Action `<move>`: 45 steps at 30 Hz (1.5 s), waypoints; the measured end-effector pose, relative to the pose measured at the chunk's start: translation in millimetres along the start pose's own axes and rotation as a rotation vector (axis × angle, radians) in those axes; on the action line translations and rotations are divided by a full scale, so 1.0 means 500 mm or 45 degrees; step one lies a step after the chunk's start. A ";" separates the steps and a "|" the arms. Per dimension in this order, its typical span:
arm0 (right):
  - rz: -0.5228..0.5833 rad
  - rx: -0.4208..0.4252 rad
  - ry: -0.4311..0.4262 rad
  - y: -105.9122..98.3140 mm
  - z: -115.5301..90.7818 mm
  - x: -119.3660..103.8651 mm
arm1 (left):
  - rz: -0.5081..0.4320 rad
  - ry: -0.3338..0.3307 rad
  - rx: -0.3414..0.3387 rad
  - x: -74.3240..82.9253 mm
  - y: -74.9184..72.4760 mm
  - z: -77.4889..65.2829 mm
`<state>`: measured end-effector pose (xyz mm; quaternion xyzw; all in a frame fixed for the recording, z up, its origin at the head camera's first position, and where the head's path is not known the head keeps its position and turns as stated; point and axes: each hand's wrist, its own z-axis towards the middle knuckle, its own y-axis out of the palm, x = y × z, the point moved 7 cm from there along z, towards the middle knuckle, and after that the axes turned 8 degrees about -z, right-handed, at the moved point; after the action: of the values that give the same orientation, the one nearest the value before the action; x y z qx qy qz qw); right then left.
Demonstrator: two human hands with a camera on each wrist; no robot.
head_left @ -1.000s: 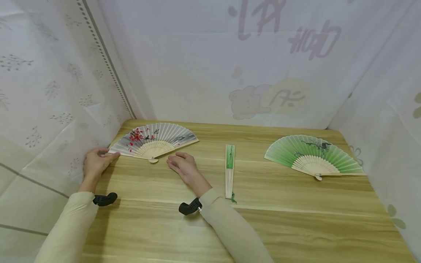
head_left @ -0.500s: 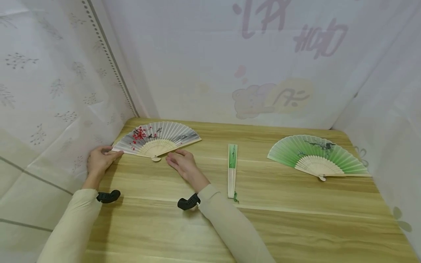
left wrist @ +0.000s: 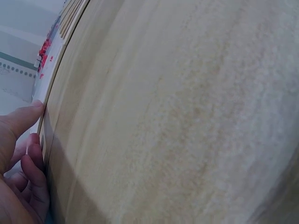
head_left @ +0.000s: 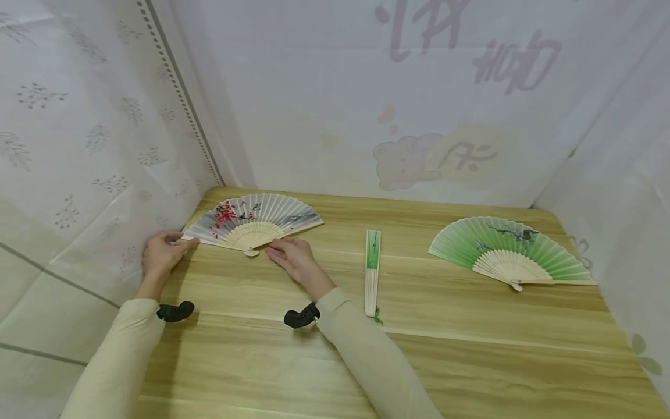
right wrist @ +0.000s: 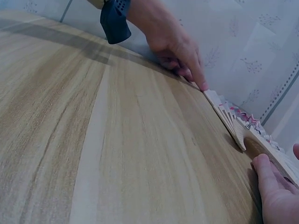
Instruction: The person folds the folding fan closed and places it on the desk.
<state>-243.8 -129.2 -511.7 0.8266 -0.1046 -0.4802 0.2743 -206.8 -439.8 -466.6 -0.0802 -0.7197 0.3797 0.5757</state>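
A grey-and-white folding fan [head_left: 253, 224] with red blossoms lies spread at the table's far left. My left hand [head_left: 162, 253] pinches its left end; in the left wrist view the thumb [left wrist: 23, 116] lies on the edge and the other fingers curl below. My right hand [head_left: 298, 259] is at the fan's right guard stick, just beside the pivot, with its fingertips touching the stick. Seen from the right wrist, its digits [right wrist: 268, 179] are fairly straight, on either side of the stick, partly cut off by the frame.
A closed green folding fan [head_left: 372, 270] with a green tassel lies right of my right hand. Farther right, a green fan [head_left: 508, 247] is spread out. Printed curtains [head_left: 314, 105] enclose the wooden table [head_left: 251, 361] at the back and sides.
My right hand has moved slightly up to the blossom fan's right guard stick and now touches it. The left hand keeps its pinch on the left end. The view has shifted slightly.
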 end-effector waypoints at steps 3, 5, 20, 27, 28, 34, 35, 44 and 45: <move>0.003 -0.005 0.007 0.001 0.002 -0.002 | -0.003 0.007 -0.002 0.003 -0.001 0.002; 0.007 -0.008 0.011 0.003 0.002 -0.003 | -0.004 0.009 -0.007 0.005 -0.003 0.002; 0.009 -0.007 0.023 0.011 0.011 -0.004 | -0.018 -0.007 -0.050 0.001 -0.007 0.010; -0.028 0.010 0.007 0.017 0.015 -0.001 | -0.009 -0.017 -0.033 0.003 -0.010 0.009; -0.034 0.014 0.006 0.017 0.016 -0.001 | -0.007 -0.012 -0.027 0.003 -0.011 0.009; -0.077 0.071 -0.005 0.020 0.017 -0.001 | -0.013 0.028 -0.013 0.000 -0.009 0.008; -0.084 0.086 -0.009 0.020 0.017 -0.001 | -0.016 0.030 -0.016 0.000 -0.007 0.008; -0.113 0.212 -0.041 0.015 0.016 -0.001 | -0.005 0.017 -0.030 -0.002 -0.003 0.010; -0.109 0.216 -0.041 0.016 0.015 -0.001 | -0.002 0.022 -0.029 -0.001 -0.003 0.010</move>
<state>-249.6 -138.1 -509.9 0.8427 -0.1141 -0.4941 0.1808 -210.3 -443.5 -466.2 -0.0896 -0.7191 0.3704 0.5811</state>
